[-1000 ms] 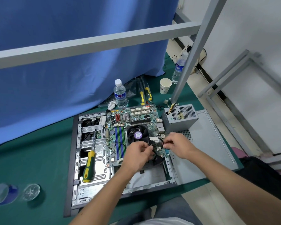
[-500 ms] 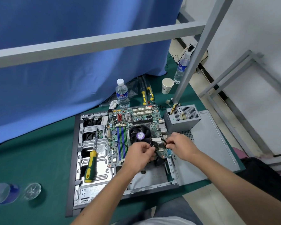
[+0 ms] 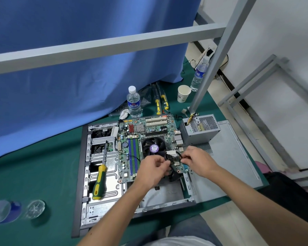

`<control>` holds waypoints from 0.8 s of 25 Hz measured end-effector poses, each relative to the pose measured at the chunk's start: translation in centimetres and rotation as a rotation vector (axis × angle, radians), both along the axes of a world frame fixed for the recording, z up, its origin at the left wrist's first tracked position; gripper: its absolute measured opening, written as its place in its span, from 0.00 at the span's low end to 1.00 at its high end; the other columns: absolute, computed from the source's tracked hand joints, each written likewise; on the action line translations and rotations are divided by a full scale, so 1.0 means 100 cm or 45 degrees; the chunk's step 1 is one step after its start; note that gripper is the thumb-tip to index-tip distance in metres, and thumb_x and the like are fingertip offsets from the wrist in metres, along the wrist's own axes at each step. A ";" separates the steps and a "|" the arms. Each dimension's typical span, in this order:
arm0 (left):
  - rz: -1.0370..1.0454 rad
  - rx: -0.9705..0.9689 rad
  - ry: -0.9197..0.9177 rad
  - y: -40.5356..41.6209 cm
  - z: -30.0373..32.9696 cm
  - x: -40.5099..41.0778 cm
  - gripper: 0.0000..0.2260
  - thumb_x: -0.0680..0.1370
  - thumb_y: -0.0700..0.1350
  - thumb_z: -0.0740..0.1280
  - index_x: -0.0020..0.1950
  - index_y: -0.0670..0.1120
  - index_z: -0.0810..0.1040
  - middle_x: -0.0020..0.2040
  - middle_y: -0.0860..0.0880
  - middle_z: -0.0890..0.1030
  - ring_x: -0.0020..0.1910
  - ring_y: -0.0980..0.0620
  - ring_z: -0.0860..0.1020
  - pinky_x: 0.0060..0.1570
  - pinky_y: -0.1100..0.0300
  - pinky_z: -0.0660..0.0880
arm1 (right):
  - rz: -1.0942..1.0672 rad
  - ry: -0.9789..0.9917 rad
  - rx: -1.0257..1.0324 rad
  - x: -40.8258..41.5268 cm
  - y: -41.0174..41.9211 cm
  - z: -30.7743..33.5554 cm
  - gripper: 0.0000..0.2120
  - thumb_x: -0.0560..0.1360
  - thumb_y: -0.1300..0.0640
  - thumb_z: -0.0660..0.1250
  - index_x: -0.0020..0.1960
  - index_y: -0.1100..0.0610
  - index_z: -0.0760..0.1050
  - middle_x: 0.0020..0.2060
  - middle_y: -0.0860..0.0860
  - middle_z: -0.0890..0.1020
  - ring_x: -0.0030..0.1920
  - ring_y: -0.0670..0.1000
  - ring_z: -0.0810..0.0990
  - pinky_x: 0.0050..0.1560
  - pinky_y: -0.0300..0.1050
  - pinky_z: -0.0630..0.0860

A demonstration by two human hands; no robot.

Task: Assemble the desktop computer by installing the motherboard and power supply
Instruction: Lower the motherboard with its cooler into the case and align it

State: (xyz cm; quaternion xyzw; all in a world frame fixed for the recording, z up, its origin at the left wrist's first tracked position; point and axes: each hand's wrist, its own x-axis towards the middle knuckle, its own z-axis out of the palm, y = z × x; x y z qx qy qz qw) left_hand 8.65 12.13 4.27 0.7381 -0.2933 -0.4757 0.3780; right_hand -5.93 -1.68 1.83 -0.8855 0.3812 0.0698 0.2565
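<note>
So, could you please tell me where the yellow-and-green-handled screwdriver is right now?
In the head view, the yellow-and-green-handled screwdriver lies on the metal drive bay of the open grey computer case, left of the green motherboard and of both hands.

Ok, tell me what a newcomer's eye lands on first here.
First, the two hands, left hand and right hand, meeting over the near right corner of the green motherboard, fingers curled round a thin black cable beside the round fan. Next, the yellow-and-green screwdriver lying inside the open metal case, left of the board. Behind hangs a big blue curtain.
</note>
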 end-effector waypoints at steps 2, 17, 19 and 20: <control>0.000 -0.002 0.005 0.000 0.000 0.000 0.08 0.80 0.45 0.67 0.46 0.41 0.81 0.41 0.49 0.86 0.37 0.55 0.84 0.44 0.57 0.82 | 0.022 -0.009 0.000 -0.001 -0.001 0.000 0.10 0.79 0.51 0.67 0.56 0.55 0.81 0.45 0.43 0.74 0.45 0.46 0.73 0.47 0.40 0.67; 0.008 -0.005 0.021 0.000 0.001 0.000 0.07 0.80 0.44 0.67 0.46 0.41 0.81 0.41 0.48 0.86 0.38 0.54 0.84 0.45 0.55 0.81 | 0.050 -0.036 -0.083 -0.003 0.004 -0.003 0.12 0.79 0.50 0.66 0.58 0.55 0.81 0.45 0.43 0.73 0.45 0.45 0.71 0.48 0.40 0.69; 0.009 -0.004 0.017 0.000 0.001 0.000 0.07 0.80 0.44 0.67 0.46 0.42 0.81 0.41 0.48 0.86 0.38 0.54 0.84 0.45 0.55 0.81 | 0.066 -0.026 -0.086 -0.001 0.005 -0.003 0.12 0.80 0.50 0.65 0.59 0.55 0.80 0.45 0.44 0.72 0.46 0.47 0.72 0.49 0.42 0.70; 0.008 -0.004 0.015 -0.001 0.001 0.001 0.07 0.80 0.44 0.67 0.46 0.42 0.81 0.41 0.48 0.86 0.38 0.54 0.84 0.45 0.56 0.81 | 0.093 -0.001 -0.092 0.000 0.004 -0.002 0.12 0.80 0.50 0.64 0.59 0.55 0.80 0.45 0.44 0.72 0.48 0.48 0.74 0.50 0.43 0.70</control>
